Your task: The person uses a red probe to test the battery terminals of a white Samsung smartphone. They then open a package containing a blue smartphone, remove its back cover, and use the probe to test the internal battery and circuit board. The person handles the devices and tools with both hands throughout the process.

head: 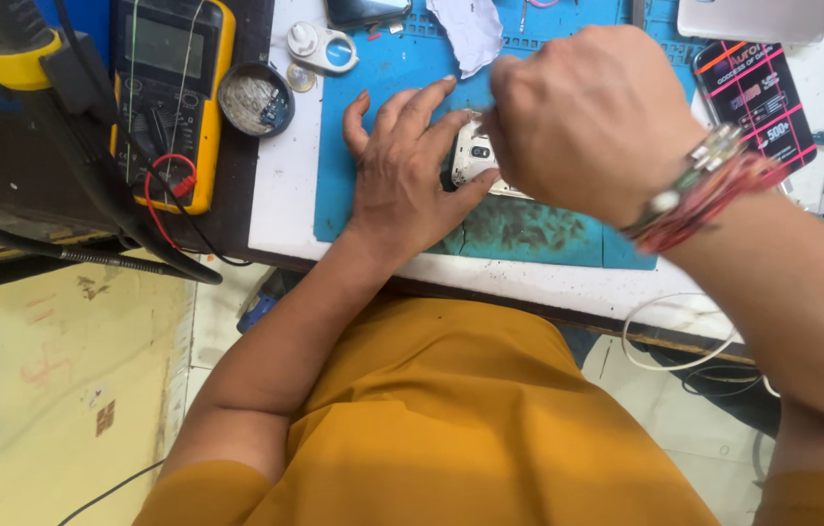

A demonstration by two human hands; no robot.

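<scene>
A white phone (pixel 473 162) lies back-up on a blue work mat (pixel 383 78) on the white bench. My left hand (pixel 407 166) presses flat on the mat, its fingers spread and resting against the phone's left side. My right hand (pixel 587 117), wearing red threads and a bracelet at the wrist, is closed in a fist over the phone's right part and hides most of it. Whatever my right fingers pinch is hidden from view.
A yellow multimeter (pixel 173 97) with red and black leads stands at the left, next to a round tin (pixel 256 99). A small magnifier (pixel 324 47), a white cloth (pixel 470 34), a dark printed card (pixel 758 97) and a white cable (pixel 675 336) surround the mat.
</scene>
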